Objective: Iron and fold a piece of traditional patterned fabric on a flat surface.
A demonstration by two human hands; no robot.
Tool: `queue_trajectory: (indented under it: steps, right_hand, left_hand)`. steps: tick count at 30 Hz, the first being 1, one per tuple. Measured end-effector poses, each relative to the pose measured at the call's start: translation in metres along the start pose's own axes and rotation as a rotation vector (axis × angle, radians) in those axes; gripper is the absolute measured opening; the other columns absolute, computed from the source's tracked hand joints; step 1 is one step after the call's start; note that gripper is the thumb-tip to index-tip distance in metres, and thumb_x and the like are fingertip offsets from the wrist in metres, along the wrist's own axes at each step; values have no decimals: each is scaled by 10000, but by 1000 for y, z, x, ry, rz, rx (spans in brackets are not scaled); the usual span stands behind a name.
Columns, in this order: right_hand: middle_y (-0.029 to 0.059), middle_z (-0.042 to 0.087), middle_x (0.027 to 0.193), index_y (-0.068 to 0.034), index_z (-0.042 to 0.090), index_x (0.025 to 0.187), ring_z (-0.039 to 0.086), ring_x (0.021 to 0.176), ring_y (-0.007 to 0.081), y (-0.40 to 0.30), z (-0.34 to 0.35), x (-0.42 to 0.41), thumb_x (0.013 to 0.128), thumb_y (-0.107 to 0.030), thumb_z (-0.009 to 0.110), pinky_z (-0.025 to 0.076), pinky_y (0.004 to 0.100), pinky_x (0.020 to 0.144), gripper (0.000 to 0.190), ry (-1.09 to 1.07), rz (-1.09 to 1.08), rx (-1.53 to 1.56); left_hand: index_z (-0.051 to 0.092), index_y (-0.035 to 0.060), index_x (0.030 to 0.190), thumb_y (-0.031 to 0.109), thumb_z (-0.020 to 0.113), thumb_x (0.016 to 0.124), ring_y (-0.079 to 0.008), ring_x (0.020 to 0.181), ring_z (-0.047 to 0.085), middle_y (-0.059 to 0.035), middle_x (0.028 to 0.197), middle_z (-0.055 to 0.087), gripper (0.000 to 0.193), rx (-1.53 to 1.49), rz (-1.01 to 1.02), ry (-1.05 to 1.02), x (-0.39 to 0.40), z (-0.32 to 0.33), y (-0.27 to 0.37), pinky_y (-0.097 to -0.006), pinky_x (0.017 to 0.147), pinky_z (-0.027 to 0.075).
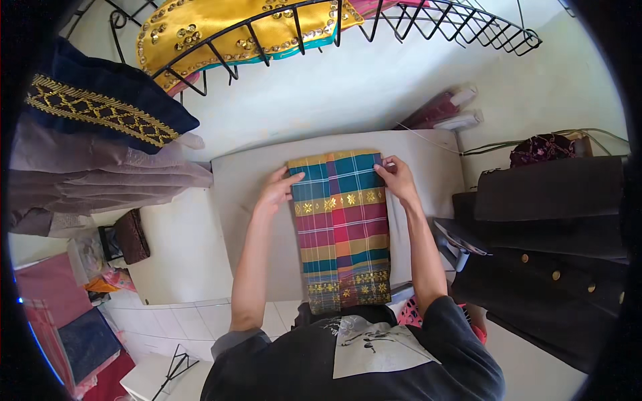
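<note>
A folded plaid cloth [346, 225] in teal, maroon, red and mustard, with gold floral motifs, lies lengthwise on a padded, cloth-covered board [251, 235]. Its near end reaches my shirt front. My left hand [278, 188] pinches the far left edge, thumb on top and the other fingers at the side. At the far right corner, my right hand [396, 175] grips the edge between thumb and fingers. Both forearms run along the sides of the cloth.
A black wire rack [281, 10] holding yellow sequined fabric hangs above. Navy gold-trimmed cloth [110, 110] and sheer mauve fabric [110, 170] hang left. A dark buttoned garment [541, 270] hangs right, beside an iron-like object [459, 245]. Wrapped rolls [441, 110] lean on the wall.
</note>
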State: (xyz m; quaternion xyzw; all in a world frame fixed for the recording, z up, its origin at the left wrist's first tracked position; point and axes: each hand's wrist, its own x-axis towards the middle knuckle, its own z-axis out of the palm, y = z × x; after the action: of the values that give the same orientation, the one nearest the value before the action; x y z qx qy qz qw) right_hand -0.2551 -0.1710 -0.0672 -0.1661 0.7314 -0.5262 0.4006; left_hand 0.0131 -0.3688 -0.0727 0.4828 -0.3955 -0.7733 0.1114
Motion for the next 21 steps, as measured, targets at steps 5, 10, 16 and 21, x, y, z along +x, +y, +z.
queue_trajectory:
  steps: [5,10,16,21]
  right_hand:
    - [55,647,713,-4,640,874,575,651,125,6,3,-11,866,-163,770,470,309,598,206,34,-277,-546]
    - [64,684,713,1,649,843,616,652,115,5,4,-7,813,-144,813,496,299,621,221,56,-171,-335]
    - [39,671,699,-2,630,823,603,650,89,-1,2,-14,854,-124,777,480,285,607,194,118,-214,-287]
    - [9,656,713,-31,620,890,587,669,79,2,2,-17,925,-137,718,479,279,628,149,71,-238,-271]
  left_hand:
    - [612,35,1261,215,713,946,-142,938,700,-65,1127,704,377,121,-13,-123,-7,-5,-5,-292,809,575]
    - [613,50,1255,188,678,963,-145,977,690,-50,1120,706,329,-107,7,-173,6,-14,-19,-323,857,568]
    - [586,36,1272,128,655,967,-179,1049,670,-67,1139,698,326,-435,-80,-257,0,-12,-20,-346,938,544]
    - [569,23,1294,152,653,975,-201,1112,643,-91,1188,677,355,-365,38,-167,-7,2,-21,-352,994,509]
